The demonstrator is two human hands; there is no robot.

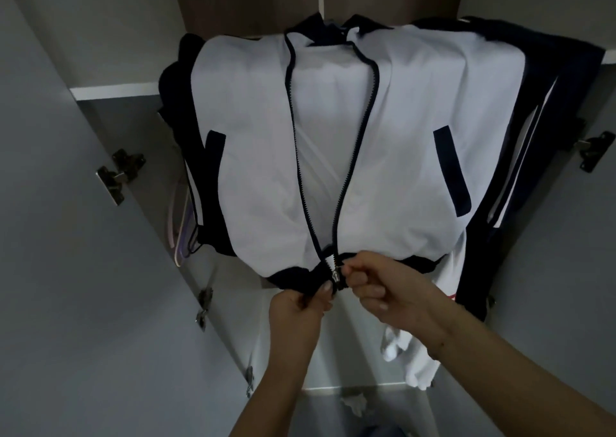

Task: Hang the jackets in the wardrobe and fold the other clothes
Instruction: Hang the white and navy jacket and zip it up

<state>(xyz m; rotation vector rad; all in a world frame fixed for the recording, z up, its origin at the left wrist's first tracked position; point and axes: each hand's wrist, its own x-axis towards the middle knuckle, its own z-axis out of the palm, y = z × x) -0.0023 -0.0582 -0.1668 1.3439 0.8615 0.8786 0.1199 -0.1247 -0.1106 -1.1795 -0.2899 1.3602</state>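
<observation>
Jacket [253,156], smooth white, navy-trimmed

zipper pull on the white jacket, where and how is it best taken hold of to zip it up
Pinch the small metal zipper pull by its tab, coming from below and the right, as the right hand does. It sits at the dark hem of the white jacket, where the two open zipper rows meet. The left hand grips the hem beside it, which likely keeps the hanging fabric taut.
</observation>
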